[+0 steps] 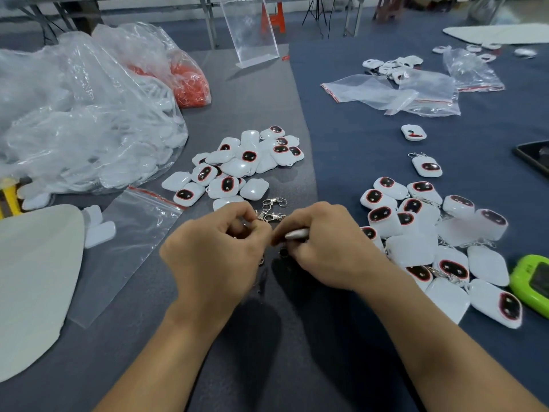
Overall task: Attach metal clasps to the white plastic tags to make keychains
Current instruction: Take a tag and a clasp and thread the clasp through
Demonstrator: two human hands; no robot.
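Gleaming white tag (297, 233) (edge-on) in right hand (323, 248)

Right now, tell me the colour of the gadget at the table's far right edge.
The gadget is lime green with a dark screen, seen in the head view.

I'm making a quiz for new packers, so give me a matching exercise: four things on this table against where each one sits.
Things:
1. acrylic stand
2. green device
3. loose clasps
4. orange bag

Places:
A. right edge
B. near centre
C. far centre
D. far left

Pairs: 1-C, 2-A, 3-B, 4-D
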